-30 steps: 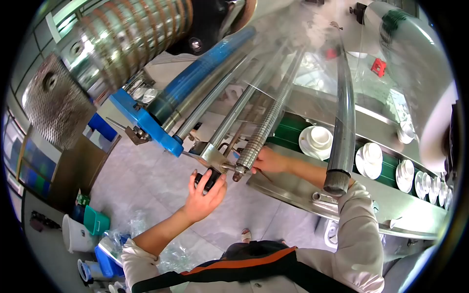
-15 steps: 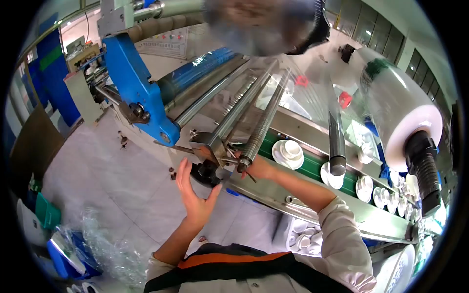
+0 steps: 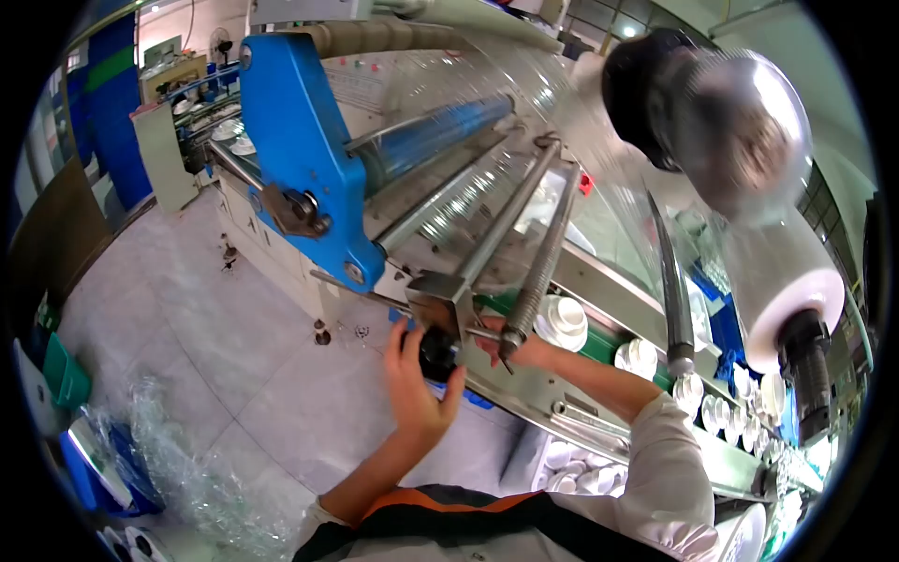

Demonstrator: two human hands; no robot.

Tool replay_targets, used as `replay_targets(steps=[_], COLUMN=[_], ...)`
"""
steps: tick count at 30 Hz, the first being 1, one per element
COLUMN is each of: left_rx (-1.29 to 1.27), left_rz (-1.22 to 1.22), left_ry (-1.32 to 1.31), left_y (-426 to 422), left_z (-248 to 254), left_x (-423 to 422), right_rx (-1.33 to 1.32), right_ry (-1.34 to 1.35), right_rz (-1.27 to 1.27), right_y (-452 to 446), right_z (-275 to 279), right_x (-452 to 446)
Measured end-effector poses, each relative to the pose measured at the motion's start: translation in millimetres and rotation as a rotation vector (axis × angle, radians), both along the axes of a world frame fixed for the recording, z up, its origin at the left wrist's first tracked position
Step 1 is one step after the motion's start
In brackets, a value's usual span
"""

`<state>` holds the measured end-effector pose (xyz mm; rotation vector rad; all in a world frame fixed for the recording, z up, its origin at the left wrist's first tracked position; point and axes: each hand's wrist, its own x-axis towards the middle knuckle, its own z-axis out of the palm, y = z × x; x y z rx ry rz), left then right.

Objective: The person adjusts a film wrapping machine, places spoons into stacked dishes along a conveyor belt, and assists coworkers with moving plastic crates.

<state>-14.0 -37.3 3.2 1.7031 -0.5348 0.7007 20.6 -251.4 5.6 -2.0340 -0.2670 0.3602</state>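
At the near end of the steel bar (image 3: 510,214), slanting away rightward, black knob (image 3: 438,356) is bracketed by nearer left hand (image 3: 418,387), grip unclear; right hand (image 3: 529,352) is partly hidden, hold untellable.

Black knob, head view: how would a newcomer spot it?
Find the big blue bracket left of centre. Down-right of it is a blocky metal end piece; the black knob sits just below, framed by the left grip. Its dark colour sets it apart from the bare-metal rods nearby.
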Motion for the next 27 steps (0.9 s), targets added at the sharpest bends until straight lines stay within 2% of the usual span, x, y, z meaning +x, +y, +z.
replay_targets(steps=[1,2,3,5,6,7,9,11,13,15,17,18,19,21,25,27], left_rx=[-0.023,-0.044,-0.053,-0.072,-0.072,-0.073,-0.085,-0.093,-0.098,-0.104,-0.028,-0.031,-0.036,-0.041,-0.1,-0.115], left_rz=[-0.046,-0.06,-0.068,-0.055,-0.053,-0.055,-0.068,-0.07,-0.092,-0.115,-0.18,-0.187,-0.192,-0.207,-0.189,-0.19], left_ry=[0.015,0.001,0.01,-0.052,-0.057,-0.067,-0.081,-0.075,-0.077,-0.073,-0.054,-0.047,-0.046,-0.041,-0.116,-0.177], left_y=[0,-1,-3,-3,-2,-2,-3,-3,-1,4,14,17,21,29,41,47], left_z=[-2,-3,-4,-6,-6,-6,-7,-8,-8,-8,-7,-7,-8,-13,-16,-13], left_x=[-1,0,0,2,3,4,5,5,5,4,5,5,5,5,2,0], right_rx=[0.043,-0.018,-0.027,0.164,-0.002,-0.003,0.083,0.085,0.426,0.369,0.045,-0.222,-0.225,-0.837,-0.972,-0.982], right_ry=[0.068,-0.047,-0.038,-0.095,-0.213,-0.219,-0.06,-0.051,-0.022,0.008,0.066,0.065,0.073,-0.336,-0.293,-0.377], right_rz=[0.038,0.059,0.05,-0.037,0.016,0.017,-0.076,-0.087,-0.193,-0.251,-0.413,-0.478,-0.484,-0.41,-0.533,-0.622], right_y=[1,-3,-6,-6,-4,-1,7,-1,-2,-11,-31,-33,-35,-35,-18,-7], right_z=[1,-7,-12,-26,-27,-27,-21,-33,-36,-44,-69,-71,-74,-80,-80,-79], right_x=[0,3,2,4,6,5,-3,2,0,-5,-15,-24,-36,-62,-103,-116])
